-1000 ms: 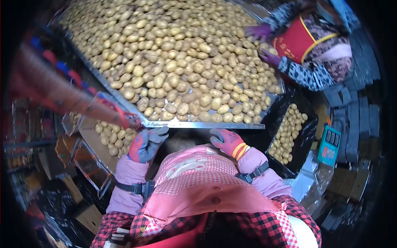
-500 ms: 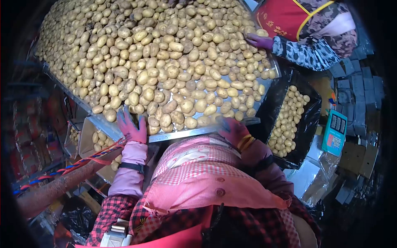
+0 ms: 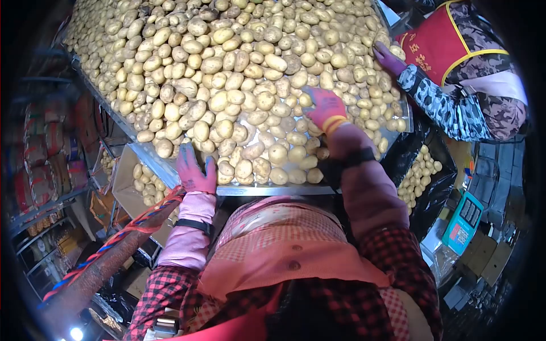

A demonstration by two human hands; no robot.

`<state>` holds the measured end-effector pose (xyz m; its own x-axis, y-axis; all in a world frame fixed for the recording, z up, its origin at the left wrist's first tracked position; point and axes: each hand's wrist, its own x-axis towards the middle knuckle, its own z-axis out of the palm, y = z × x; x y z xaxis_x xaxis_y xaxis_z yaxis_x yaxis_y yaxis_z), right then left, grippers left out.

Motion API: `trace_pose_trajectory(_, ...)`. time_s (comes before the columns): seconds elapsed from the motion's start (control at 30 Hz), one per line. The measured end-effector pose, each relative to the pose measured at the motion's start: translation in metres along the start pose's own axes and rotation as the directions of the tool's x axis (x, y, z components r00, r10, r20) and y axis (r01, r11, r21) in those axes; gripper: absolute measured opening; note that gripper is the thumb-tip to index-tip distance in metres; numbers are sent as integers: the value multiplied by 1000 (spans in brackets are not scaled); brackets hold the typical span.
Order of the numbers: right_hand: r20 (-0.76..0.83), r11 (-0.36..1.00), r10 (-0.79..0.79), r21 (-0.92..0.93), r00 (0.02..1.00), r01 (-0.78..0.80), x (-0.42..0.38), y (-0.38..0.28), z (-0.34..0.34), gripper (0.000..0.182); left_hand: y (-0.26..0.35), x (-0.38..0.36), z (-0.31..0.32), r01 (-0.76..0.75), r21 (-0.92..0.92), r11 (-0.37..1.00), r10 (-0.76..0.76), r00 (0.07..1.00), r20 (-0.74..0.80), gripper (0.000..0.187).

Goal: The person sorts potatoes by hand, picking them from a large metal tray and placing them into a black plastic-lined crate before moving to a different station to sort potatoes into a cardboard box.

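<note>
Potatoes (image 3: 227, 74) cover a metal-edged table (image 3: 278, 191) in front of me. My left hand (image 3: 195, 170), in a pink and blue-grey glove, rests at the near left edge of the table with its fingers apart, against the nearest potatoes, holding nothing. My right hand (image 3: 325, 106), gloved alike, reaches over the middle right of the pile. Its fingers point left, spread over the potatoes, with a potato close to the fingertips; nothing shows in its grasp.
A co-worker's purple-gloved hand (image 3: 390, 58) touches potatoes at the right edge. A black-lined box of potatoes (image 3: 420, 176) stands right, beside a teal scale (image 3: 463, 221). At the left are a cardboard box (image 3: 126, 179) and a pole wrapped in rope (image 3: 108, 256).
My right hand has moved from the table's near edge forward over the potatoes. My left hand stays at the edge. The whole view has shifted a little.
</note>
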<state>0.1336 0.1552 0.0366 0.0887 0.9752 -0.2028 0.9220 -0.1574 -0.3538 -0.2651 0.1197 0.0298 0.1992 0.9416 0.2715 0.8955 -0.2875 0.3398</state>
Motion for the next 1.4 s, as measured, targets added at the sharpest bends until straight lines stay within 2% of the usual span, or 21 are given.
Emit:
trace_pose_trajectory(0.03,74,881,13,471,997,-47,-4,2,-4,67,0,0,0,-1,2,1000,1,1000,7,74)
trace_pose_trajectory(0.1,203,105,-58,975,977,-197,-27,2,-15,67,3,2,-1,8,-13,1000,-8,1000,2,74)
trace_pose_trajectory(0.23,-346,541,-335,691,877,479,-47,-12,-17,42,6,2,-3,16,-21,1000,-16,1000,20,73)
trace_pose_trajectory(0.3,-359,817,-463,182,810,547,-33,6,-19,28,2,2,0,11,-4,1000,-11,1000,20,73)
trace_pose_trajectory(0.33,-224,706,-259,620,940,342,-31,3,-15,27,1,2,-1,12,9,1000,-13,999,42,73)
trace_pose_trajectory(0.5,144,674,46,726,988,-138,-15,-18,5,47,0,2,-1,-16,-12,1000,16,1000,26,71)
trace_pose_trajectory(0.53,9,974,-38,224,999,35,-14,-38,-2,59,1,2,-2,-12,-9,1000,13,999,32,71)
trace_pose_trajectory(0.63,296,996,57,-87,954,-32,11,-75,-19,61,0,0,0,-12,4,1000,12,1000,27,71)
trace_pose_trajectory(0.67,256,1000,-27,13,966,25,13,-63,-15,58,0,1,-1,-4,5,1000,4,999,31,71)
trace_pose_trajectory(0.73,388,576,-74,769,919,-278,-5,-45,-11,53,-4,-1,0,-13,5,1000,13,1000,17,70)
trace_pose_trajectory(0.8,372,-188,-247,887,895,-421,-33,-34,-18,42,1,0,-1,-18,0,1000,18,1000,16,69)
trace_pose_trajectory(0.87,92,126,-194,990,977,-68,-56,-50,-25,43,0,-1,-1,-21,-11,1000,21,999,28,69)
trace_pose_trajectory(0.97,-104,190,-286,968,953,162,-70,-45,-20,60,2,2,-4,-35,-4,999,35,999,32,68)
trace_pose_trajectory(1.0,33,-295,-245,950,969,-107,-76,-46,-18,64,0,1,-2,-44,1,999,44,999,31,67)
trace_pose_trajectory(1.03,160,-702,-277,640,947,-313,-82,-47,-18,68,1,1,0,-53,3,999,52,998,29,67)
trace_pose_trajectory(1.07,101,-731,-298,615,949,-295,-85,-46,-16,70,0,1,0,-46,-14,999,47,998,35,67)
trace_pose_trajectory(1.17,-34,-809,-402,481,915,-338,-90,-34,-1,70,1,-1,-1,-46,-14,999,47,997,55,69)
trace_pose_trajectory(1.23,-271,-6,-153,962,950,274,-102,-27,12,53,-2,-2,1,-64,-14,998,65,997,49,70)
trace_pose_trajectory(1.27,-347,104,-169,924,922,367,-107,-35,1,50,-3,-3,2,-69,-15,997,70,996,46,70)
trace_pose_trajectory(1.33,81,15,70,996,994,-83,-130,-51,-35,48,-4,-3,2,-81,-21,996,82,995,49,70)
trace_pose_trajectory(1.4,101,-205,107,976,989,-78,-139,-48,-24,44,-3,-3,2,-78,-27,997,80,996,51,70)
